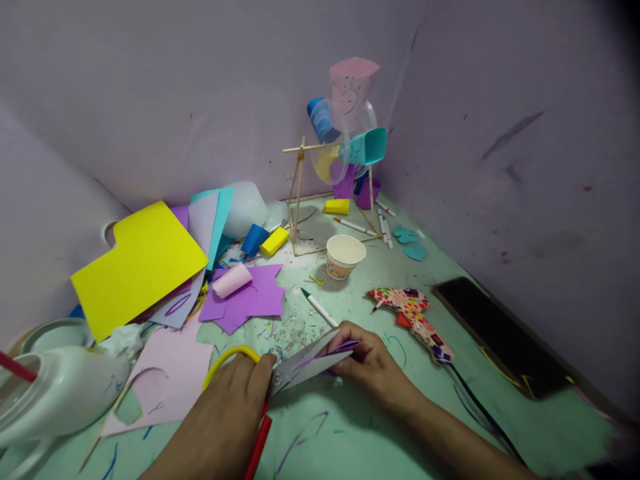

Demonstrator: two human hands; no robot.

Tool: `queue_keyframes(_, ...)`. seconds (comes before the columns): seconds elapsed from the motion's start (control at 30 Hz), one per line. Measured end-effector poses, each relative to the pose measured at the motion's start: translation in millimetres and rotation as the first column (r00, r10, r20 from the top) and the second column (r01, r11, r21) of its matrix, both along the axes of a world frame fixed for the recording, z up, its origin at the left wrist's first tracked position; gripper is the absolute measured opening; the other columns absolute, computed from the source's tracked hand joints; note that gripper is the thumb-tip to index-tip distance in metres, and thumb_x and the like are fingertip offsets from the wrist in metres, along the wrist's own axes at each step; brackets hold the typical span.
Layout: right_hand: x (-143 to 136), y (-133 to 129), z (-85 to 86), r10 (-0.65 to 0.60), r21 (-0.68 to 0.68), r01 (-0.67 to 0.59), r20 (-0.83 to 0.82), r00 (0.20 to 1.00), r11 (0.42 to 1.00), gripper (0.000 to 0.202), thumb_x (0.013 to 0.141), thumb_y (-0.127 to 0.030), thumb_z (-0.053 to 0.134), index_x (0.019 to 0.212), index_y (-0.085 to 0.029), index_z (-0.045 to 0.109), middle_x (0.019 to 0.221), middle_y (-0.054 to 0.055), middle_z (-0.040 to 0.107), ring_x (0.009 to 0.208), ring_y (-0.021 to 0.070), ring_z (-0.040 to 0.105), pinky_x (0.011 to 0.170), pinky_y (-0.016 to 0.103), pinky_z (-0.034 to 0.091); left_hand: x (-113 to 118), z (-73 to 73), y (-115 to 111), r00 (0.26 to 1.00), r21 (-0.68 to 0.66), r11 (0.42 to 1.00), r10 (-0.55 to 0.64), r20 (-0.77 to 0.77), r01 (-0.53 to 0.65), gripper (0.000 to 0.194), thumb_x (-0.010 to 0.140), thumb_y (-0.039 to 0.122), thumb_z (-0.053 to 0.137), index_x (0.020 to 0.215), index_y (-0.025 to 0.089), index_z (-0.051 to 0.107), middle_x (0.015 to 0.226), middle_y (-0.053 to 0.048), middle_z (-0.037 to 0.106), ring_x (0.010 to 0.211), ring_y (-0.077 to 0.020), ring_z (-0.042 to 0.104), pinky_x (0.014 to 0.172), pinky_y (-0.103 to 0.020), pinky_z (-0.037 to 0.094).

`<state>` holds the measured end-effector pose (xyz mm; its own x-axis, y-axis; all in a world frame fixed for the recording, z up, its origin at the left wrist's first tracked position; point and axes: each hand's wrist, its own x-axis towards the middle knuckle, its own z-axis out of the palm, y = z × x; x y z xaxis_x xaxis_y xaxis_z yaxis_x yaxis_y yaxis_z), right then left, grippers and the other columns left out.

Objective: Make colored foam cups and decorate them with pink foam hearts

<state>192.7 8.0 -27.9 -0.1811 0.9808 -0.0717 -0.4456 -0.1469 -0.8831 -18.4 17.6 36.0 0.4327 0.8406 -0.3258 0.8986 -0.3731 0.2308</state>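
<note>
In the head view, your left hand gripped the scissors, blades parted at the purple paper that your right hand pinched over the counter, near the cup and glue gun.

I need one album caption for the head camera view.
Left hand holds open scissors, right hand holds purple paper; glue gun lies nearby.

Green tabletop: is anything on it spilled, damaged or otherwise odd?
Yes, mildly. The white marker lies uncapped, its green tip bare. Gritty specks beside it look like uncleared debris. The tabletop carries pen scribbles, and a dark smear marks the right-hand wall.
</note>
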Motion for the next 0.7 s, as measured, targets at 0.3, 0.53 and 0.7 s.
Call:
queue_keyframes(0.3, -0.8, -0.7, -1.6, -0.027, -0.044, 0.030, 0.068, 0.997, 0.999, 0.022, 0.065, -0.026, 0.079, 0.072, -0.016, 0.061, 0.067, -0.002, 0.063, 0.058, 0.0092, 0.055, 0.054, 0.020, 0.041, -8.0, -8.0, -1.9, 0.971, 0.139, 0.970, -0.174, -0.166, 0.198, 0.054, 0.080, 0.003, 0.033, 0.132, 0.014, 0.047, 0.117, -0.017, 0.062, 0.101, -0.0270, 0.061, 0.088, -0.040, 0.047)
queue_keyframes(0.53, -1.4, -1.8, -7.0, -0.021, -0.043, 0.023, 0.040, 0.999, 0.999, 0.022, 0.066, -0.027, 0.078, 0.077, -0.016, 0.062, 0.066, -0.002, 0.062, 0.058, 0.0089, 0.053, 0.055, 0.021, 0.040, -10.6, -8.5, -2.0, 0.931, 0.117, 0.949, -0.254, -0.262, 0.292, 0.057, 0.079, 0.002, 0.033, 0.133, 0.010, 0.044, 0.115, -0.020, 0.062, 0.097, -0.0297, 0.064, 0.081, -0.042, 0.051)
queue_keyframes(0.7, -0.7, -2.1, -12.0, -0.018, -0.034, 0.020, 0.068, 0.998, 0.999, 0.020, 0.067, -0.024, 0.076, 0.078, -0.016, 0.060, 0.065, -0.002, 0.061, 0.057, 0.0092, 0.051, 0.055, 0.022, 0.038, -6.9, -2.1, 0.8, 0.929, 0.064, 0.962, -0.237, -0.284, 0.265, 0.056, 0.080, 0.002, 0.030, 0.133, 0.010, 0.045, 0.112, -0.020, 0.064, 0.094, -0.0295, 0.064, 0.079, -0.044, 0.052)
